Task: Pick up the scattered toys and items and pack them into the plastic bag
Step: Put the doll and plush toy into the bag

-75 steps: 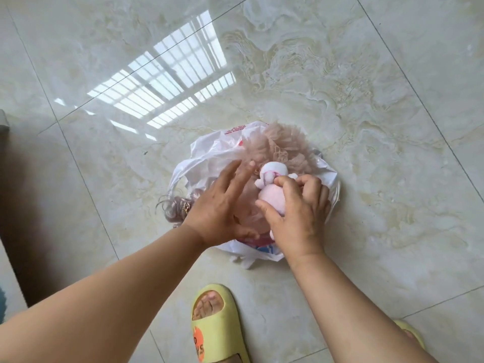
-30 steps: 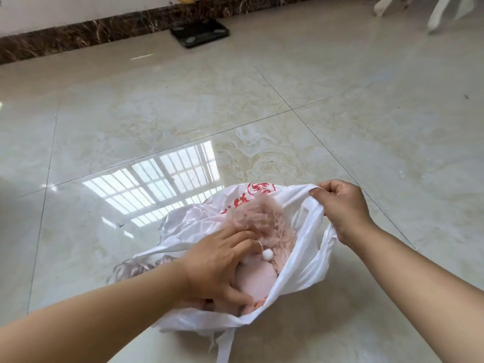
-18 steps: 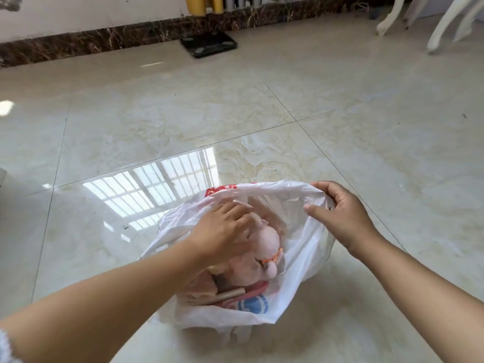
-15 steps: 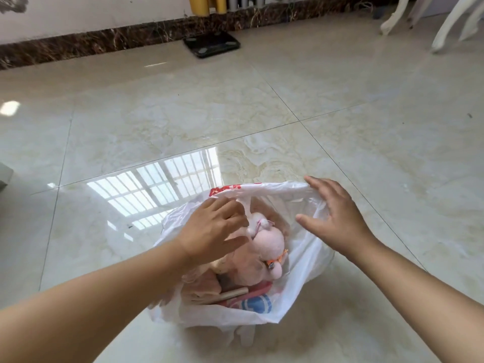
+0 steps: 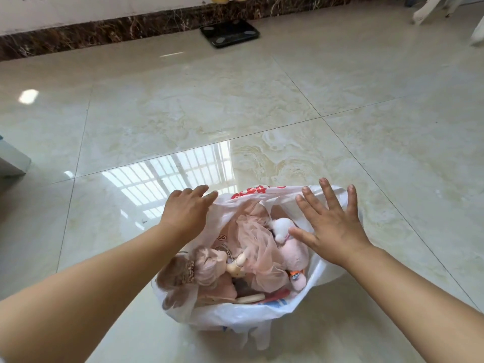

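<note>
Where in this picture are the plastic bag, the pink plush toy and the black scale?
plastic bag (image 5: 235, 314): head view, its near white wall.
pink plush toy (image 5: 294, 254): head view, its pink body inside the bag.
black scale (image 5: 230, 32): head view, its top face, by the far wall.

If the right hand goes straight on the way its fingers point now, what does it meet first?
Probably the far rim of the white plastic bag with red print. The right hand is open with its fingertips at that rim; beyond lies only glossy beige tile floor. Its height above the bag is unclear.
</note>
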`<state>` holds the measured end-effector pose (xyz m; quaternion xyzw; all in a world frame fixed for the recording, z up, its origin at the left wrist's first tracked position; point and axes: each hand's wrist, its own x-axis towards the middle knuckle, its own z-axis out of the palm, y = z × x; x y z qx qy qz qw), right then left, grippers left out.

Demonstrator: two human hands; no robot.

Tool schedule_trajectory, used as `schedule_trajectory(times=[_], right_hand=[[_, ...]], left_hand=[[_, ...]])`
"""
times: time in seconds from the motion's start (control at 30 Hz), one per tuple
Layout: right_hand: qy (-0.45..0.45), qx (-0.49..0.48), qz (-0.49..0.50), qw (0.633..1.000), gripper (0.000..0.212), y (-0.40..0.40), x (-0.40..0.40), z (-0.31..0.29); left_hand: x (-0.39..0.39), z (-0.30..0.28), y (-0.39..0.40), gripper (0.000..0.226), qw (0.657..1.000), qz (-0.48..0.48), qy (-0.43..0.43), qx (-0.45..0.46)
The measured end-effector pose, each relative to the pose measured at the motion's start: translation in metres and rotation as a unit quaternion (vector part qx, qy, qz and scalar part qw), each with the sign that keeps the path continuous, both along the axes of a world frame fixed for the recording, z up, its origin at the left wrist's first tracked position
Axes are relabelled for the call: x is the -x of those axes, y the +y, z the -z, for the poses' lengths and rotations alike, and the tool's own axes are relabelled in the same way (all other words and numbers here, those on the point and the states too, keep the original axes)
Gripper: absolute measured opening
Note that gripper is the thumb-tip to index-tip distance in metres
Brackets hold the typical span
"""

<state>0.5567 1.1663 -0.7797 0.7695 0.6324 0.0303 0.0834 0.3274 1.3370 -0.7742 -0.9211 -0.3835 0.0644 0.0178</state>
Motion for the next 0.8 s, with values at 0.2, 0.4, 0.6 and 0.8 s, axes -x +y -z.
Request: schedule_trajectory(times=[0.2,0.4,0.6,0.8], right_hand=[[0.065,-0.011,-0.173,0.983,0.077,0.009,0.048,-0.007],[-0.049,0.035,-0.061,0.996,0.070,0.032,0.040,0.005],[0.026,-0.127,-0.079,0.988,0.042,0.036,0.070,-0.016],[0.005,-0.127,-0.297,0.946,0.055,0.022,0.126,0.000]], left_hand=[[0.002,0.007,0.003,0.022,0.964,-0.153,-0.191,0.105],[0.006,-0.004,0.019,0.018,0.850,-0.304,-0.380,0.199],[0.015,-0.016,0.017,0.045,0.887,-0.281,-0.264,0.253],[0.045,-0.028,-0.001,0.070,0.913,-0.226,-0.191,0.281]])
